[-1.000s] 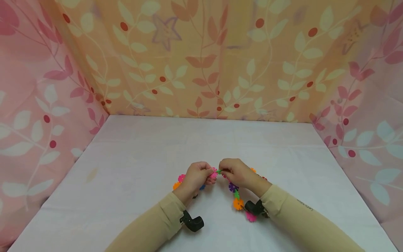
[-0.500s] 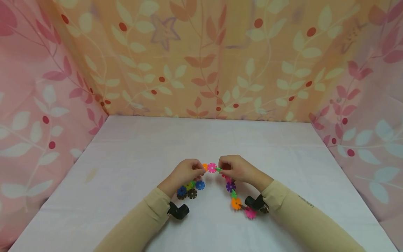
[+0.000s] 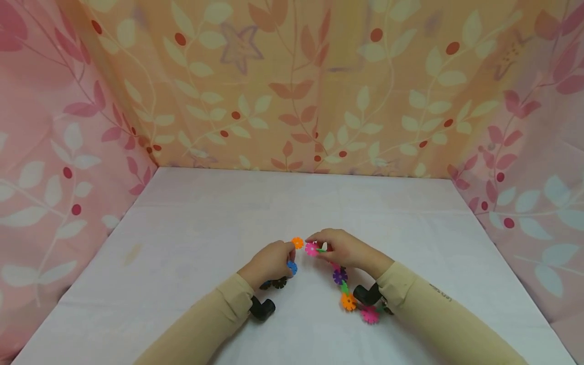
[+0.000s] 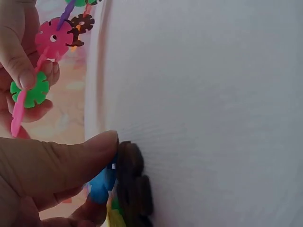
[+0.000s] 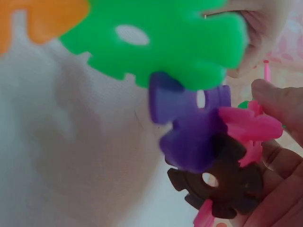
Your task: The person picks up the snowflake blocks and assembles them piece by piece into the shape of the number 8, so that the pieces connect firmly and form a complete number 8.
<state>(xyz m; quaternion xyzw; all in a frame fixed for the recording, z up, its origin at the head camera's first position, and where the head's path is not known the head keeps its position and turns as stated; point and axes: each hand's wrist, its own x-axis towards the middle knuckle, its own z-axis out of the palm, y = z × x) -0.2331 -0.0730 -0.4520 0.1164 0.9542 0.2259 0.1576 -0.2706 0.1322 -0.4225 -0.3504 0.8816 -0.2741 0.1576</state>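
Note:
My left hand (image 3: pixel 269 264) holds a chain of notched plastic snowflake discs. In the left wrist view its thumb and a finger pinch a blue disc (image 4: pixel 100 187), with dark brown discs (image 4: pixel 135 189) beside it. An orange disc (image 3: pixel 297 243) sticks up past those fingertips. My right hand (image 3: pixel 344 248) pinches a green disc (image 4: pixel 35 91) near the end of a second chain, whose tip is a pink disc (image 3: pixel 312 249). A small gap shows between the orange and pink discs. From the right hand hang a purple disc (image 3: pixel 340 276) and further discs, partly hidden by the wrist camera.
A white cloth covers the table (image 3: pixel 205 213). Patterned curtains stand at the back (image 3: pixel 292 101) and both sides. Lower discs of the right chain, an orange one (image 3: pixel 349 302) and a pink one (image 3: pixel 370 315), lie near the right wrist camera (image 3: pixel 366 294).
My left hand let go of the pink disc, shifted left, then lowered its hold on the chain. The pink disc, beside the orange one half a second ago, now sits apart with the right chain.

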